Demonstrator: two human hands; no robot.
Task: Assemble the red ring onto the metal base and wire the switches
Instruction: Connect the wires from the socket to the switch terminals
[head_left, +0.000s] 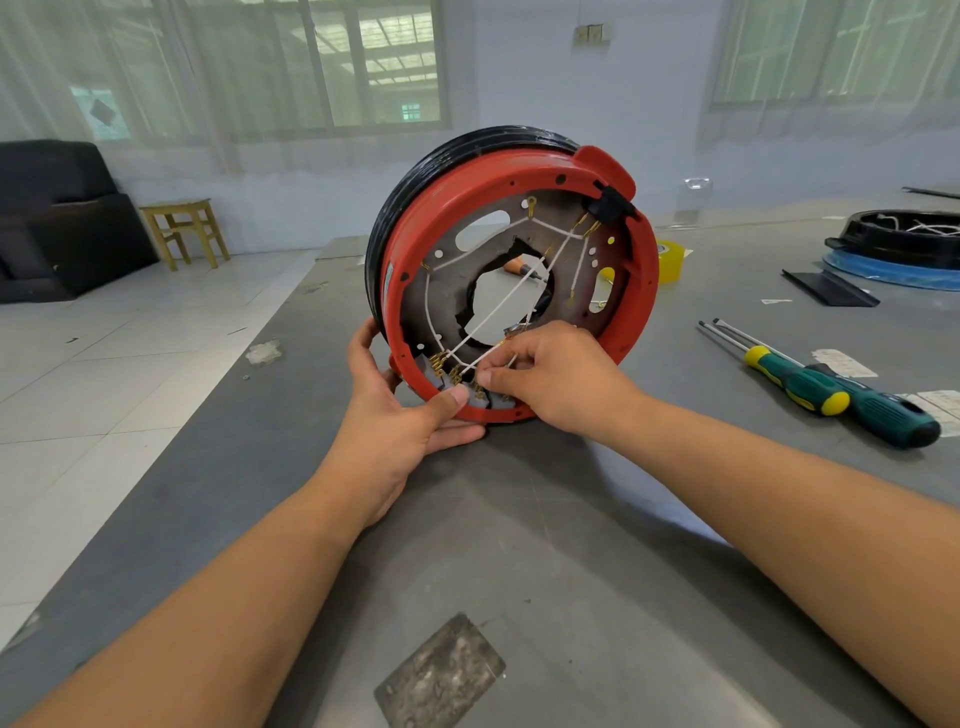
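The grey worktable (519, 519) carries the round red plastic ring (647, 291), seated on the perforated grey metal base (447, 291) and stood on edge. The left hand (400, 415) grips the ring's lower rim, thumb pressing inside. Just beside it, the right hand (550, 376) pinches a thin white wire (498, 364) above the brass-tabbed grey switches (447, 366).

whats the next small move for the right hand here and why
Probably push the white wire pinched by the right hand onto a brass terminal at the red ring's bottom edge: its fingertips sit just beside them, while the left hand steadies the rim.
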